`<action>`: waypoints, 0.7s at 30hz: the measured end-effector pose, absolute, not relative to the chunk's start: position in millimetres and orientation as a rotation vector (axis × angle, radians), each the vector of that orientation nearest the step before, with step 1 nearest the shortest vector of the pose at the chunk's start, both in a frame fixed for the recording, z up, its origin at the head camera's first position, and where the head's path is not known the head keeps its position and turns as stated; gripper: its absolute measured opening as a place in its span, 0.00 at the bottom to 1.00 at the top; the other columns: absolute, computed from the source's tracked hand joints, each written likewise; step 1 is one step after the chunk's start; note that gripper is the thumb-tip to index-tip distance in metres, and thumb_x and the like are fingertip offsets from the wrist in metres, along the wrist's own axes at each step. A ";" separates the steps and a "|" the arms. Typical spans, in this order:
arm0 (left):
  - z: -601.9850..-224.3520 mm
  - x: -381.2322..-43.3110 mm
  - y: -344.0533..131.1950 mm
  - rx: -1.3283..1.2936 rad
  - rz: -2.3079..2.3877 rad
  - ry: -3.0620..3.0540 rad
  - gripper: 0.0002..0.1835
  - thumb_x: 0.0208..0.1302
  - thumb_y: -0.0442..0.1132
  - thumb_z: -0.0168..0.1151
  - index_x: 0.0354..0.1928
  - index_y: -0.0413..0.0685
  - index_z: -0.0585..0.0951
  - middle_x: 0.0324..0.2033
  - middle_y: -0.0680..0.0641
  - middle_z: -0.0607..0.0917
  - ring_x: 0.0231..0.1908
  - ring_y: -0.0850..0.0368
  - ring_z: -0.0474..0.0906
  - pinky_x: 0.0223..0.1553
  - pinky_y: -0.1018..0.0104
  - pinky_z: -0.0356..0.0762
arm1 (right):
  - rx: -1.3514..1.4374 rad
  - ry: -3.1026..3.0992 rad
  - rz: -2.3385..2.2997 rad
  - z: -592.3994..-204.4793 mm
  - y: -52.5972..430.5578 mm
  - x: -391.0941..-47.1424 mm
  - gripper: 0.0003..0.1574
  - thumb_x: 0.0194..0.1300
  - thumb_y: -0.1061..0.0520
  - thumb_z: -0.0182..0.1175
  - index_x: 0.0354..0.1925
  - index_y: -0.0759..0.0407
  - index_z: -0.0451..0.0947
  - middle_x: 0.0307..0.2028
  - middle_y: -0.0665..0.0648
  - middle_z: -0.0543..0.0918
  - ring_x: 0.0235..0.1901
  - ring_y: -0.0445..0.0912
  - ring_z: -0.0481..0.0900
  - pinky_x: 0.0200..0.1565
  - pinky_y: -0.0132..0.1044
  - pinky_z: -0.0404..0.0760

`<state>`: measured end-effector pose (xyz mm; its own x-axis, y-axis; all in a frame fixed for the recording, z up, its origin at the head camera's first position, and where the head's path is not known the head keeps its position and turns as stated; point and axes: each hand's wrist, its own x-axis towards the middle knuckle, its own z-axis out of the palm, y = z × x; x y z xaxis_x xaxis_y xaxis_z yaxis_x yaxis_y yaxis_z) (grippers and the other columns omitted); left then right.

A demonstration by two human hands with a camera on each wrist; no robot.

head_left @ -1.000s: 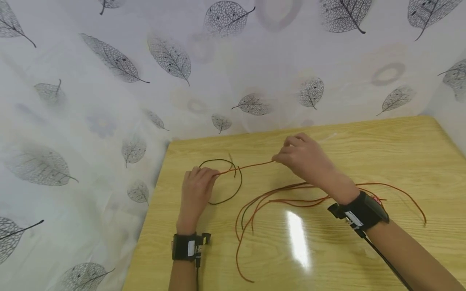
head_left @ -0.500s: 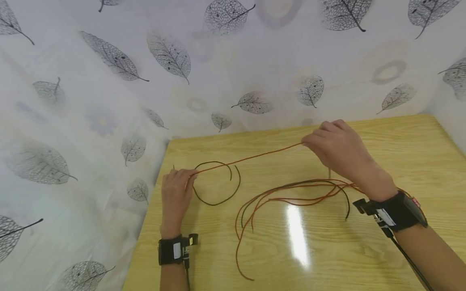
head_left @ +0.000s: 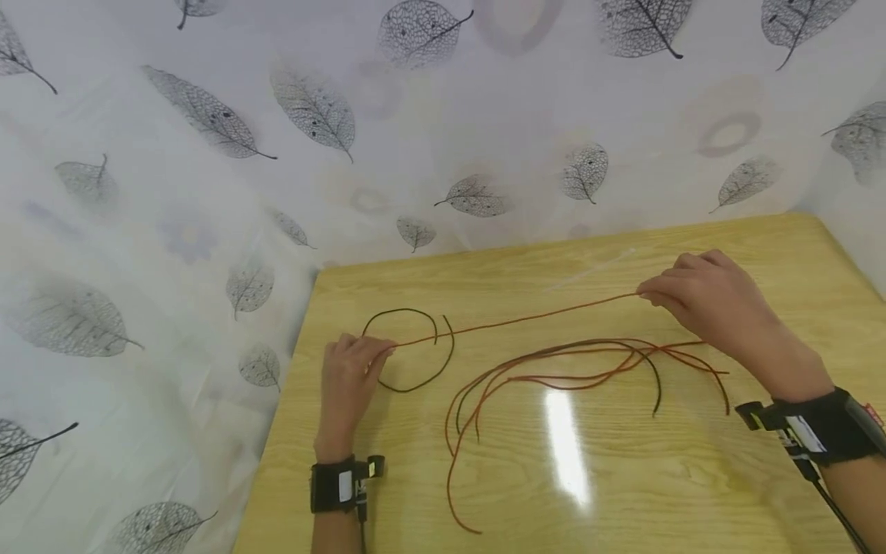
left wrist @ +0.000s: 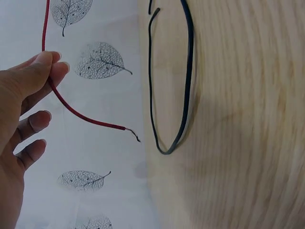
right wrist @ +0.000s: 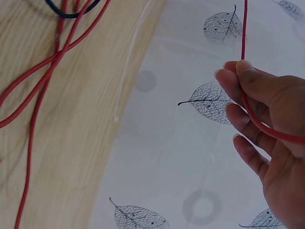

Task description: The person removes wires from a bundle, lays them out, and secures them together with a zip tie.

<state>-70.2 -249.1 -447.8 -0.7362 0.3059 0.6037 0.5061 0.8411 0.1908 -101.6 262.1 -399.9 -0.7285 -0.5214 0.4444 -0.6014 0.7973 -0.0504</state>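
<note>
A thin red wire [head_left: 519, 318] stretches between both hands above the table. My left hand [head_left: 349, 381] pinches it with thumb and fingertips near one end, where bare strands [left wrist: 133, 133] stick out of the red insulation in the left wrist view. At the right, my right hand [head_left: 727, 315] pinches the same wire; in the right wrist view a length of red wire [right wrist: 281, 137] passes on across the palm. Below the left hand lies a looped black wire [left wrist: 188, 81]. Several red and dark wires [head_left: 512, 378] lie in a loose bundle between the hands.
The light wood table [head_left: 623, 477] meets a white leaf-printed sheet [head_left: 526, 115] at its back and left. Each wrist wears a black camera strap [head_left: 334, 486] with a cable. A thin white streak [right wrist: 131, 62] lies near the table's back edge.
My right hand has moved steadily to the right, drawing out a longer stretch of red wire. My left hand went left, then came back slightly right. Both hands still pinch the wire.
</note>
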 end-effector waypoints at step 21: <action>-478.4 -58.0 -208.4 -0.748 -0.470 -2.789 0.09 0.56 0.42 0.72 0.40 0.59 0.90 0.25 0.60 0.88 0.21 0.62 0.62 0.26 0.66 0.58 | 0.656 -2.855 0.286 -454.9 322.8 -78.0 0.10 0.48 0.56 0.74 0.33 0.52 0.89 0.20 0.49 0.81 0.24 0.48 0.77 0.46 0.55 0.72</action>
<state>-58.0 -208.4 -478.4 -0.8475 0.4477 0.2853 0.5164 0.8197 0.2479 -78.0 322.8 -454.9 -0.8819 -0.4092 0.2339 -0.4475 0.8829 -0.1425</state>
